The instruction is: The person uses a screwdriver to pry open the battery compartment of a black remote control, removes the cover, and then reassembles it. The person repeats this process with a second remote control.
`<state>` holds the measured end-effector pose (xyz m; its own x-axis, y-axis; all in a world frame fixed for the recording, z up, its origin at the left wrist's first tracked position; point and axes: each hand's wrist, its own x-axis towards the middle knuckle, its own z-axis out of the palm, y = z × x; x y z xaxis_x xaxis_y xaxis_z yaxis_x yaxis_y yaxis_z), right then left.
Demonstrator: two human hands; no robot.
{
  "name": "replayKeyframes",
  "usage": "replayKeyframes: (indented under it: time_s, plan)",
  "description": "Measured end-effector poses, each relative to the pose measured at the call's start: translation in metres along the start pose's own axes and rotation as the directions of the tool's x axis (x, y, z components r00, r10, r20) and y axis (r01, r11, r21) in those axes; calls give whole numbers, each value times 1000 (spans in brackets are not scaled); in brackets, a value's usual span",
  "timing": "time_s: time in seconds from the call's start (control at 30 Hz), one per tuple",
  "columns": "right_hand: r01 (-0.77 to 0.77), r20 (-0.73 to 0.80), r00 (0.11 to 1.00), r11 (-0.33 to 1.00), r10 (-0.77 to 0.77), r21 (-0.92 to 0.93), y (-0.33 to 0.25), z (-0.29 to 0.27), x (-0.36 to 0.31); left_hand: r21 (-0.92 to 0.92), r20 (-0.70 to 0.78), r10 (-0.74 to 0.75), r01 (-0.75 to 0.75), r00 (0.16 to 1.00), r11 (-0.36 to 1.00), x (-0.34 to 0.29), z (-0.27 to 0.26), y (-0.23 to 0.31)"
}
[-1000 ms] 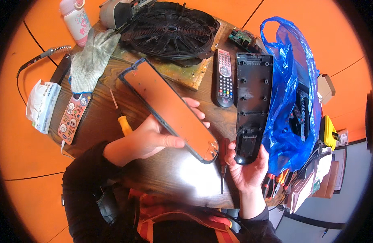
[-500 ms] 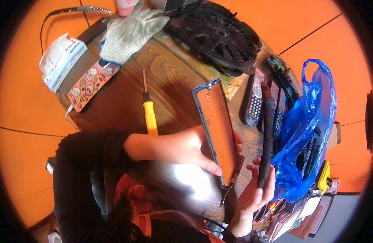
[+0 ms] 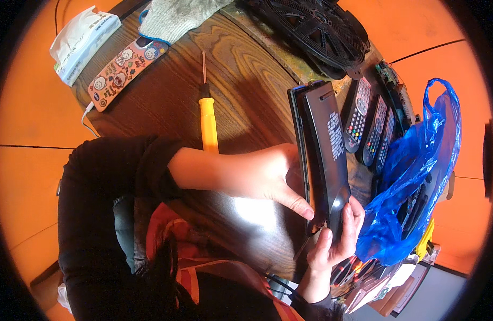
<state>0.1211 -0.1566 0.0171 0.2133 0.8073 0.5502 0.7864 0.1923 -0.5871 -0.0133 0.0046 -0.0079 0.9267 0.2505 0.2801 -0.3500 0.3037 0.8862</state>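
What looks like an opened remote control is in my hands, in two long halves. My left hand (image 3: 281, 184) is closed round the front half (image 3: 301, 134), thumb along its near side and the other fingers hidden behind it. In my right hand (image 3: 337, 241) is the black back cover (image 3: 332, 144), gripped at its near end, with a printed label facing up. The cover lies against or just over the front half's right side; a dark gap shows between them. A yellow-handled screwdriver (image 3: 208, 123) rests on the wooden table beyond my left forearm.
Several remote controls (image 3: 358, 115) lie to the right, beside a green circuit board (image 3: 401, 99) and a blue plastic bag (image 3: 391, 208) with dark things inside. A black fan-like part (image 3: 316, 35) is at the back. Far left are a phone (image 3: 120, 77), a glove (image 3: 182, 18) and a tissue pack (image 3: 91, 40).
My right hand has brought the back cover leftward and turned its labelled face up, against the front half. The front half's brown inside is now mostly covered. The view has shifted a little.
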Motion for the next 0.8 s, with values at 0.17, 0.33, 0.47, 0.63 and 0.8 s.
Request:
replayKeyframes:
  time_s: [0.17,0.33,0.47,0.63,0.8]
  plan:
    - [-24,26,999,999,23,25,-1,4,0,23,-17,43,-43,999,999,0,2,-1]
    - [-35,29,999,999,35,-6,-4,7,-1,19,-34,73,-72,997,997,2,5,-9]
    - [-50,36,998,998,49,27,-3,11,-4,-112,-34,-22,18,999,994,1,2,-13]
    - [-54,24,998,998,54,18,-4,14,-7,-96,-60,32,-37,998,995,0,2,-13]
    - [-24,13,1000,999,24,49,-2,16,-9,-83,-27,113,-115,993,990,-1,2,-10]
